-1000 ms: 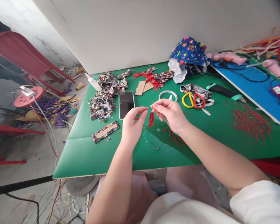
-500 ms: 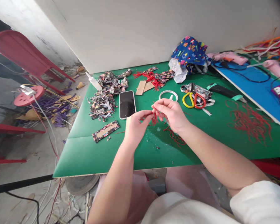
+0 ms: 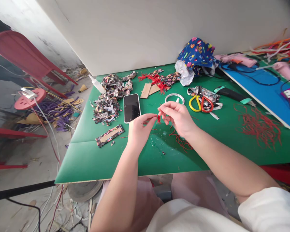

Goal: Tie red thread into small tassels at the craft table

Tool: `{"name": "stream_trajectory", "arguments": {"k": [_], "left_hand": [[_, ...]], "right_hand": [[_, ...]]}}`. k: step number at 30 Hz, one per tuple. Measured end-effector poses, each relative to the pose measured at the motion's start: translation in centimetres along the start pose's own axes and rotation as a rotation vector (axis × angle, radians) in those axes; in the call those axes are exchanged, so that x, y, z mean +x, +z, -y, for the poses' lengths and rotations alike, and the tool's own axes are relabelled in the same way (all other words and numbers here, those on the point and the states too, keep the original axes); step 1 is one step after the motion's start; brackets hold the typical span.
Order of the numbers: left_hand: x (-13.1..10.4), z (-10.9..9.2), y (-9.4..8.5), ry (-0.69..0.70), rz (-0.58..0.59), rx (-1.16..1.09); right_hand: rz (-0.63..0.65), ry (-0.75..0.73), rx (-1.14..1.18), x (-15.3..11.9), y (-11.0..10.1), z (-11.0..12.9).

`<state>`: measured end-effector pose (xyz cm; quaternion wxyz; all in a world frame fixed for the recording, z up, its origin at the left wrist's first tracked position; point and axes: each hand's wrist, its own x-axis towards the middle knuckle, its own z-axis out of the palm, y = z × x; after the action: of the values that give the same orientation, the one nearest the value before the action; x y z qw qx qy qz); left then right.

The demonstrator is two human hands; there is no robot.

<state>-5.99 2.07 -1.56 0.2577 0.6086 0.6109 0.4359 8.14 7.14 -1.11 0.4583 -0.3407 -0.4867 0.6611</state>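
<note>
Between my two hands a small bunch of red thread (image 3: pixel 159 119) hangs above the green tabletop. My left hand (image 3: pixel 142 126) pinches it from the left with thumb and forefinger. From the other side my right hand (image 3: pixel 175 116) is closed at the top of the same bunch, its fingertips partly hidden. Loose red threads (image 3: pixel 182 142) lie on the table below my right wrist. To the left is a floral fabric-covered strip (image 3: pixel 109 136) with a bare cardboard middle. A phone (image 3: pixel 132 108) lies just beyond my left hand.
Scissors (image 3: pixel 200 103) with yellow and red handles, a white ring (image 3: pixel 174 98) and a black-green cutter (image 3: pixel 234 95) lie to the right. Floral scraps (image 3: pixel 107 106) and a white bottle (image 3: pixel 96 84) are at left. A tangle of red threads (image 3: pixel 259 127) and a blue board (image 3: pixel 261 93) lie farther right.
My fingertips have moved slightly apart, and the red bunch now hangs narrower and more visible between them. Other things on the table stay where they were.
</note>
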Motion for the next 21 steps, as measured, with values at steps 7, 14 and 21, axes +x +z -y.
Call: {"name": "stream_trajectory", "arguments": {"k": [7, 14, 21], "left_hand": [[-0.03, -0.14, 0.24, 0.109, -0.033, 0.123], [-0.03, -0.03, 0.40, 0.188, -0.064, 0.185], [-0.03, -0.06, 0.63, 0.208, -0.083, 0.230]], "right_hand": [[0.017, 0.008, 0.040, 0.08, -0.10, -0.13], [0.017, 0.023, 0.043, 0.02, -0.01, -0.12], [0.014, 0.026, 0.038, 0.02, 0.04, -0.16]]}}
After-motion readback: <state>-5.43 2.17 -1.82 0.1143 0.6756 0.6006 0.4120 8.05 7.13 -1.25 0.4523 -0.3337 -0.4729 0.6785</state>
